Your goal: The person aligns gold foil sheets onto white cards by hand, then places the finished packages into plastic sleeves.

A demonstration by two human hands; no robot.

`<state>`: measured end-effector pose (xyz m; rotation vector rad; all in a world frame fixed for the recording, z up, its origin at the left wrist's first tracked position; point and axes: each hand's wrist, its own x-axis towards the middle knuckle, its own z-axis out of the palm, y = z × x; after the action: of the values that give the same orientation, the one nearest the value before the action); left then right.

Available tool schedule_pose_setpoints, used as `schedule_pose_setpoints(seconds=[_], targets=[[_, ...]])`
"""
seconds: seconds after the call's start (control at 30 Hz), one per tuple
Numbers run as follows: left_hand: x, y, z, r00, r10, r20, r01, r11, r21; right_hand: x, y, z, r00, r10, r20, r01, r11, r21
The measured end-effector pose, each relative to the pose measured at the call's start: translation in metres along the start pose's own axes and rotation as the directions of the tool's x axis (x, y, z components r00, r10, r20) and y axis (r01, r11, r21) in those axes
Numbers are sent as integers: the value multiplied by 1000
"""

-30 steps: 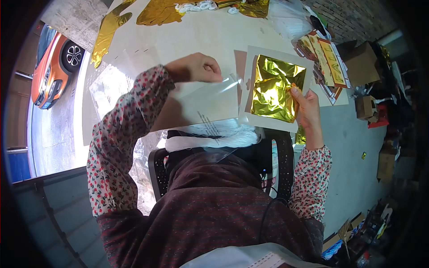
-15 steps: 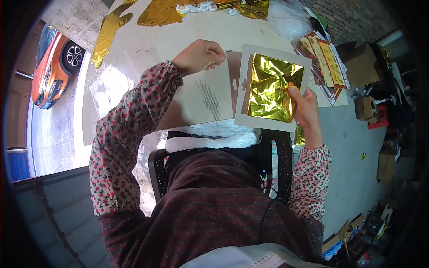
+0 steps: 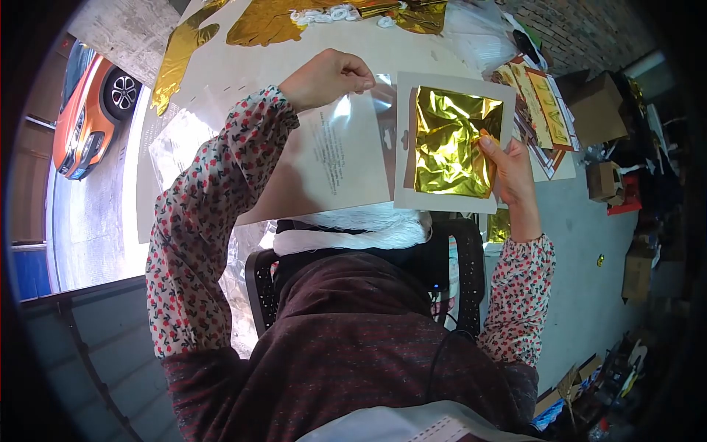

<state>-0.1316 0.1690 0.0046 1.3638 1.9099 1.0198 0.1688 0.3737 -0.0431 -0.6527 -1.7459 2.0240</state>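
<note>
My right hand (image 3: 510, 168) grips a white card (image 3: 451, 206) with a shiny folded gold foil sheet (image 3: 455, 162) lying on it, thumb on top of the foil. Beside the card's left edge, a clear plastic bag (image 3: 324, 158) with small printed text lies over the table's near edge. My left hand (image 3: 335, 77) is closed in a pinch at the upper right of this bag, where the film glints and appears lifted. A hang hole shows in the card's left margin.
Gold foil pieces (image 3: 265, 20) and white ribbon coils (image 3: 331, 13) lie at the table's far side. Printed cards (image 3: 541, 110) sit at the right. A white thread bundle (image 3: 353, 232) rests on my lap. Cardboard boxes (image 3: 602, 110) stand on the floor; an orange car (image 3: 92, 110) is at left.
My right hand has shifted slightly right with the card and foil. My left hand has risen a little, and the clear bag's film now catches light near its fingers.
</note>
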Motion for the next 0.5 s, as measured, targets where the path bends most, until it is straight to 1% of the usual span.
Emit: schedule_pose_setpoints(seconds=[0.17, 0.27, 0.37, 0.5], targets=[[5, -3, -1, 1000, -2, 10, 3, 999, -50, -2, -1, 3, 999, 24, 25, -25, 999, 23], [4, 1, 1, 1000, -5, 24, 6, 1000, -8, 0, 1, 3, 999, 25, 35, -26, 999, 33], [3, 3, 2, 999, 35, 28, -35, 999, 14, 1, 1, 4, 997, 61, 50, -64, 996, 55], [2, 3, 4, 999, 49, 16, -49, 999, 11, 0, -2, 10, 995, 67, 72, -72, 995, 70]])
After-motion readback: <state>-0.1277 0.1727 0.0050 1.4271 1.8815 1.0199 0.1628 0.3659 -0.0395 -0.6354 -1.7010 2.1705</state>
